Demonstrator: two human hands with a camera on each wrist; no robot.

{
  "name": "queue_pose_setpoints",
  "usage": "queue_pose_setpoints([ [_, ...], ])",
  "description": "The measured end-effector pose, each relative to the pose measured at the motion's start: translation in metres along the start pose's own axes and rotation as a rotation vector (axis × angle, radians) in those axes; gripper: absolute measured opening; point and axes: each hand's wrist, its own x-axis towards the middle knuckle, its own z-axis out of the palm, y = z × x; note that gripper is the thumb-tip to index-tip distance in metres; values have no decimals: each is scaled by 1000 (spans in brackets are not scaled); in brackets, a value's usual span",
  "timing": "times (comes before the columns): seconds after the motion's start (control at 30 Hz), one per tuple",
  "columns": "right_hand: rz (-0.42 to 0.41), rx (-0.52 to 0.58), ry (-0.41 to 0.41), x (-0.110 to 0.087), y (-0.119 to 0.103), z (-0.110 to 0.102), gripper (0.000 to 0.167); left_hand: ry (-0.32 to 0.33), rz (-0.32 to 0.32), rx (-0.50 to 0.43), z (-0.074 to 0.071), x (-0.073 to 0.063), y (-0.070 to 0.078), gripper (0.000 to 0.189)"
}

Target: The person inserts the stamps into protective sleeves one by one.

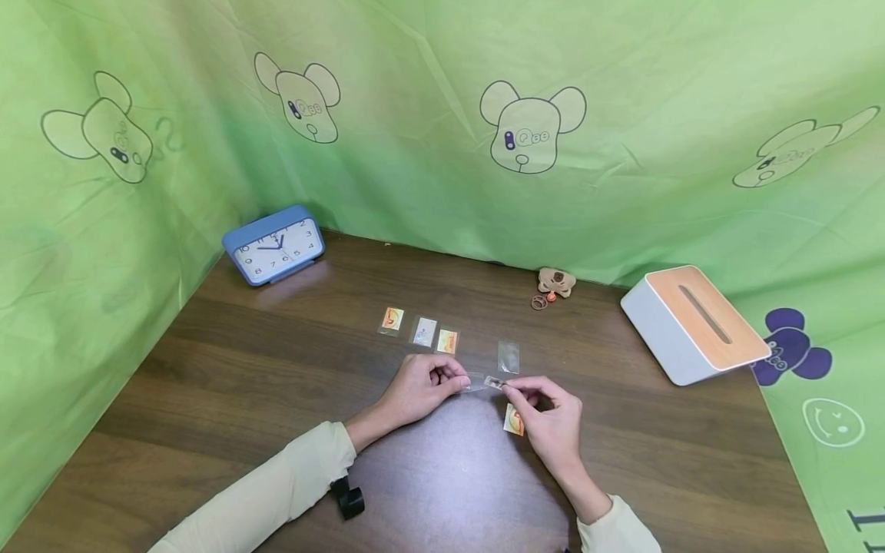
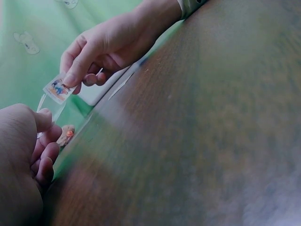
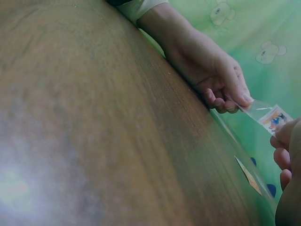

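Observation:
My left hand (image 1: 422,388) pinches a small clear plastic sleeve (image 1: 473,382) between thumb and forefinger, above the table. Opposite it, my right hand (image 1: 551,422) pinches the edge of a stamp (image 2: 57,91) with a colourful picture and a white border. In the right wrist view the stamp (image 3: 274,118) overlaps the end of the clear sleeve (image 3: 255,108) farthest from the left fingers. An orange and yellow stamp (image 1: 514,419) lies on the table, partly hidden by the right hand. Just beyond the hands lies another clear sleeve (image 1: 508,357).
Three sleeved stamps lie in a loose row: one orange (image 1: 392,319), one pale (image 1: 425,332), one yellow-orange (image 1: 447,342). A blue clock (image 1: 275,244) stands back left. A brown bear-shaped item (image 1: 556,282) lies near the back edge, and a tissue box (image 1: 691,326) stands right.

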Motion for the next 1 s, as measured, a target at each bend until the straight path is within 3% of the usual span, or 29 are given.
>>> queue_pose_setpoints([
  [0.3,4,-37,-39,-1,0,0,20,-14,11,0,-1,-1,0,4],
  [0.77,65,-100,-90,0,-4,1,21,-28,125,14,2,-2,-1,6],
  [1.0,31,-125,-78,0,-7,8,22,-77,83,-137,3,-3,2,8],
])
